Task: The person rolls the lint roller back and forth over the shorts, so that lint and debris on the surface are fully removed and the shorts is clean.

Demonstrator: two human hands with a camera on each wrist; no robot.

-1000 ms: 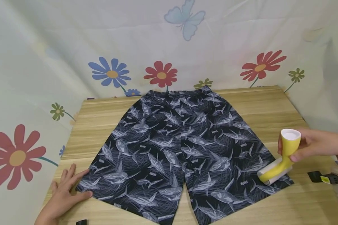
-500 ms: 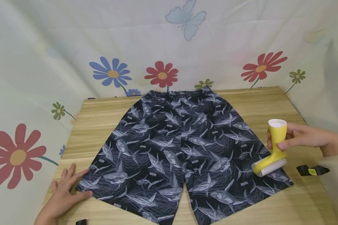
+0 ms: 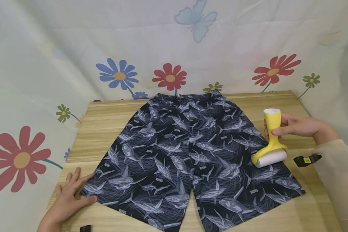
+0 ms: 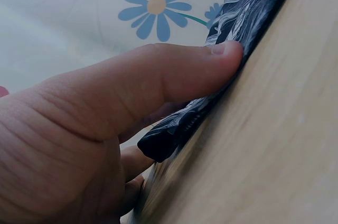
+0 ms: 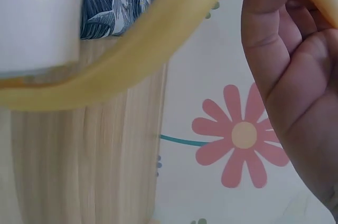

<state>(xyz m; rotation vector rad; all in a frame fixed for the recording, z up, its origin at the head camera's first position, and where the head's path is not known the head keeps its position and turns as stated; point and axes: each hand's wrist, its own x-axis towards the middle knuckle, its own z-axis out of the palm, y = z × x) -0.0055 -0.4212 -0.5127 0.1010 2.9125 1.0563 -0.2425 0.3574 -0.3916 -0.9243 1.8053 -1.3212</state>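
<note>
Dark shorts (image 3: 168, 145) with a grey shark print lie spread flat, waistband at the far side. My right hand (image 3: 298, 125) grips the yellow handle of a lint roller (image 3: 271, 158), whose white roll is over the right leg near its outer edge. The right wrist view shows the roller's curved yellow frame (image 5: 153, 34) close up. My left hand (image 3: 69, 196) rests at the outer corner of the left leg hem, fingers extended. Up close in the left wrist view, the thumb (image 4: 174, 71) presses along the hem's edge.
The shorts lie on a wood-grain table (image 3: 104, 112). Behind it hangs a pale curtain (image 3: 150, 42) printed with flowers and a butterfly. A black strap end (image 3: 307, 160) with a yellow-green tag shows beside the right sleeve (image 3: 333, 174), and a small black piece (image 3: 85, 228) near the left wrist.
My right hand has moved the lint roller up the right leg, away from the hem and slightly left, and its white roll now faces more toward me. The left hand has stayed put.
</note>
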